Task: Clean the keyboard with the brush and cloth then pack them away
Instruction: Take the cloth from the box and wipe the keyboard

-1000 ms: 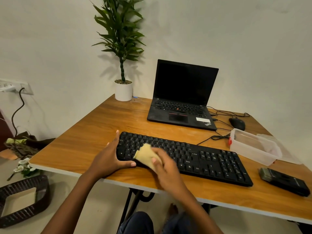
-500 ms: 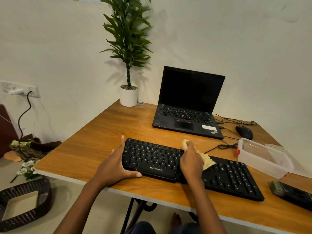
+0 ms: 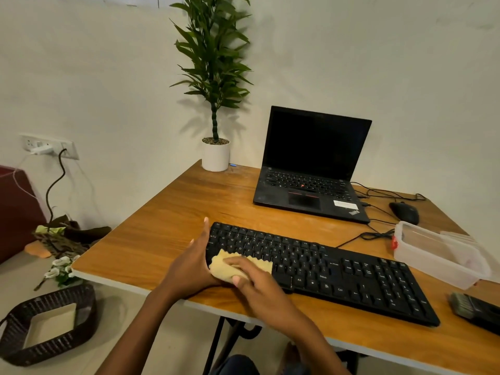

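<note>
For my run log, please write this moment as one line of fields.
step: cloth wipe | right hand: grips cloth on keyboard left keys | left hand: braces keyboard left end | brush: on table, far right

right hand (image 3: 259,288) + cloth (image 3: 224,266) | moved from keyboard (image 3: 351,274) middle to its left end | now against left hand (image 3: 189,266)

Right hand (image 3: 257,282) is gripping the yellow cloth (image 3: 230,266), pressing it onto the left end of the black keyboard (image 3: 338,272).
Left hand (image 3: 192,263) is bracing the keyboard's left edge, fingers straight. Keyboard is lying along the counter (image 3: 167,226) front. Brush (image 3: 476,309) is sitting at far right, near a clear container (image 3: 438,255). Laptop (image 3: 311,169) is standing open behind, screen dark, mouse (image 3: 404,212) beside it.
</note>
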